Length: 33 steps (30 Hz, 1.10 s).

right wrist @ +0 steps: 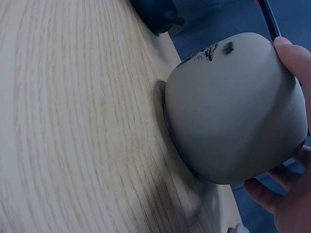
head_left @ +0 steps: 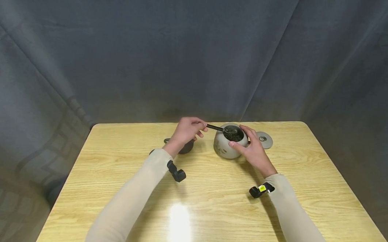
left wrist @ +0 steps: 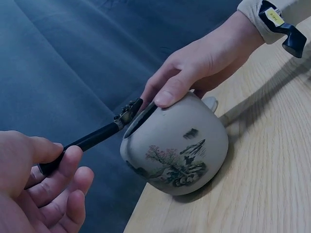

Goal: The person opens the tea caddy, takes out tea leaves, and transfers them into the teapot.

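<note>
A tea scoop with a black handle [head_left: 215, 127] is pinched between the thumb and fingers of my left hand [head_left: 189, 130]. Its bowl lies over the mouth of a pale ceramic jar [head_left: 226, 150], and dark leaves heap on it in the left wrist view [left wrist: 127, 112]. Similar dark leaves [head_left: 233, 136] fill the jar's inside. My right hand [head_left: 255, 152] grips the jar by its rim and side, thumb near, fingers on the far side. A painted landscape [left wrist: 177, 165] decorates the jar's wall.
A round pale lid [head_left: 265, 140] with a dark knob lies right of the jar. Partly hidden behind my left hand stands a dark pot [head_left: 187, 148], whose spout shows in the right wrist view [right wrist: 176, 19]. Grey curtains [head_left: 177, 56] hang behind the wooden table [head_left: 211, 207].
</note>
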### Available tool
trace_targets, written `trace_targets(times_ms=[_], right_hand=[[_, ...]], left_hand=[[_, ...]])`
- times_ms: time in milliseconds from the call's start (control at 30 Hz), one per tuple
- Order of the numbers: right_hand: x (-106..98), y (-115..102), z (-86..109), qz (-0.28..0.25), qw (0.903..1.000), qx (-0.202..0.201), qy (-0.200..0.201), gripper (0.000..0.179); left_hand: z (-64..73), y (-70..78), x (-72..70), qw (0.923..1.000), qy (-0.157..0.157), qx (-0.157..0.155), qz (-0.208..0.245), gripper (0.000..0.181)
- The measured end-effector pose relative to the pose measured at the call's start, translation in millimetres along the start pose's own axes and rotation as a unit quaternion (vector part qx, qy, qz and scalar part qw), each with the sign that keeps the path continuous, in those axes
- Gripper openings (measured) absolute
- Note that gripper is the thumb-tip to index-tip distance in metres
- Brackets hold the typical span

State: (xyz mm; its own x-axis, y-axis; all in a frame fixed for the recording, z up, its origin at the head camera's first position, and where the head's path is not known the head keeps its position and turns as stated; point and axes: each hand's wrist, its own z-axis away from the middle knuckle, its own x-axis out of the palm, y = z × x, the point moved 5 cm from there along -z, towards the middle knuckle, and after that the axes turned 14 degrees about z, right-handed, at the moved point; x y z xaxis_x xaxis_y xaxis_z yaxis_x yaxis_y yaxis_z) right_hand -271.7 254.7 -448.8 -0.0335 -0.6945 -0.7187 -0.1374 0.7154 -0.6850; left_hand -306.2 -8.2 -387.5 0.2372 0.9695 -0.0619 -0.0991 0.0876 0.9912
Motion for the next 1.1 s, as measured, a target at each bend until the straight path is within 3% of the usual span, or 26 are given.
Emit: trace_targets(times_ms=[567, 1100], right_hand=[[1.1, -0.7, -2.9, -0.005, 1.0000, 0.000, -0.002, 0.087], [-0.3, 6.6, -1.7, -0.012, 0.9999, 0.001, -0.002, 0.087]], left_hand=[[12.7, -1.5, -46.0, 0.9992, 0.035, 0.005, 0.017, 0.025], [37.7, -15.7, -89.8, 0.9976, 0.065, 0.002, 0.025, 0.030]])
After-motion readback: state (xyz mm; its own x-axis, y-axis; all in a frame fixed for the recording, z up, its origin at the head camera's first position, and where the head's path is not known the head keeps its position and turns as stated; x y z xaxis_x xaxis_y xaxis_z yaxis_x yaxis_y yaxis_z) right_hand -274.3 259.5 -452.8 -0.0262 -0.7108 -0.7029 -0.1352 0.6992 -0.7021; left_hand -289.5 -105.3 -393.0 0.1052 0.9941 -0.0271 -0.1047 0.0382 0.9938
